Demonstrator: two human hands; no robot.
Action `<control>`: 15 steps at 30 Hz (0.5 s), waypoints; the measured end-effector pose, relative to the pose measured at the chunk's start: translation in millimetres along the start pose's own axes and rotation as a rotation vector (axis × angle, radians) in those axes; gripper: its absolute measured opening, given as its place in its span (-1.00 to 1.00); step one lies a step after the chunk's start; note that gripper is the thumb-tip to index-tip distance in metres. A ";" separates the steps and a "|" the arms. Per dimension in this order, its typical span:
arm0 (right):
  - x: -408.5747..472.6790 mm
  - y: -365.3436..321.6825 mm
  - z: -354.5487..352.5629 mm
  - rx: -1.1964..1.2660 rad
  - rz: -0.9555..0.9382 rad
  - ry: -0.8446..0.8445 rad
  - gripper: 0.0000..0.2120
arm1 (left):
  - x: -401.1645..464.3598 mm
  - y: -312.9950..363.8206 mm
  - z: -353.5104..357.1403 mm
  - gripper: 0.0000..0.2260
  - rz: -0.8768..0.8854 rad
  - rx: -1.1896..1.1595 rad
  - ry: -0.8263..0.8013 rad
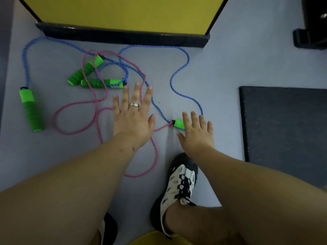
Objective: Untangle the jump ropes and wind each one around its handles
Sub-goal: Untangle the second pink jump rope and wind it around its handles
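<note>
While the two jump ropes lay mixed up on the floor, nothing had been wound yet. The pink rope (99,110) looped over and under the blue rope (178,71) in the middle, near two green handles (86,70) that lay close together, touching at one end. A third green handle (31,110) sat by itself on the left, with the blue rope going up from its top. A fourth handle (178,123) lay on the right, and the pink rope came out of its end. The left hand (133,117) was spread wide and flat above the ropes, holding nothing. The right hand (198,133) was spread wide too, with its fingers over that fourth handle, but I could not tell if it was touching it. I think the job was only at the start: the ropes still had to be pulled apart, and then each one had to be wrapped round its own handles. The floor (221,59) was pale blue-grey and smooth. A big yellow panel (123,13) with a dark bottom edge stood at the far side, and a dark mat (286,124) lay on the right. A black and white shoe (180,188) showed below the arms.
</note>
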State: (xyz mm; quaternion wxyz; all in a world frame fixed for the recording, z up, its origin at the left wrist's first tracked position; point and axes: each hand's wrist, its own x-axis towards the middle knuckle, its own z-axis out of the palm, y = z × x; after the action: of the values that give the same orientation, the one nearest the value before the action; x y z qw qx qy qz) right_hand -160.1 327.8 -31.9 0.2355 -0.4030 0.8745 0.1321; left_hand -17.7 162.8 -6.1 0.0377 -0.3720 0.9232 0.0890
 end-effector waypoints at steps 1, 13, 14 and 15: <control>5.9 -0.3 4.3 -0.001 -0.020 -0.012 -0.30 | 0.5 -1.6 3.4 -0.26 0.005 0.007 0.005; 48.7 -13.3 -2.9 -0.049 -0.082 -0.008 -0.65 | 3.2 -21.8 -2.9 -0.24 -0.003 0.053 0.015; 47.5 -19.1 -17.9 0.041 -0.081 0.007 -0.70 | 3.3 -22.9 -8.0 -0.25 -0.005 0.057 0.013; 47.9 -26.8 -35.3 0.147 -0.060 -0.003 -0.72 | 3.1 -23.8 -14.4 -0.25 -0.009 0.061 0.012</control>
State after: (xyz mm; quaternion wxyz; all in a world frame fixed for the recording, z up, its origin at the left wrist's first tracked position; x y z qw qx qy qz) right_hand -177.3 265.0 -27.7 0.2694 -0.4105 0.8690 0.0612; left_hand -3.4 141.1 4.4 0.0439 -0.3756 0.9239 0.0584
